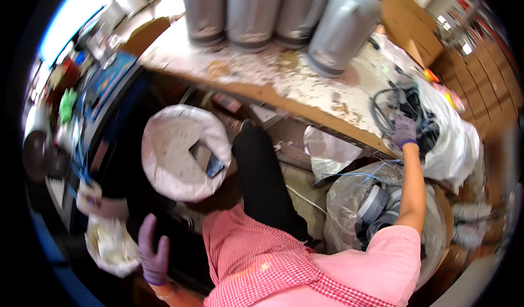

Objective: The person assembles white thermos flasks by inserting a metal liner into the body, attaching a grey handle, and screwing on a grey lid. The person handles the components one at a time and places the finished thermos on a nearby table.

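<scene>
My right hand [404, 130], in a purple glove, reaches up to the workbench edge and rests on a tangle of dark cables [403, 104] lying in a white bag [456, 143]. Whether the fingers grip the cables I cannot tell. My left hand [153, 252], also gloved in purple, hangs low at the left with fingers spread and nothing in it. It is close to a crumpled pale bag [109, 244]. Between the hands sits a white sack [172, 148] holding pale grains and a dark flat object [207, 159].
Several grey metal canisters [341, 26] stand on a dirty, paint-flecked workbench [284, 75]. A clear plastic bag [355, 198] with grey pipe fittings sits below my right arm. Cluttered shelves with blue items [106, 83] line the left. Wooden crates [415, 31] stand at the back right.
</scene>
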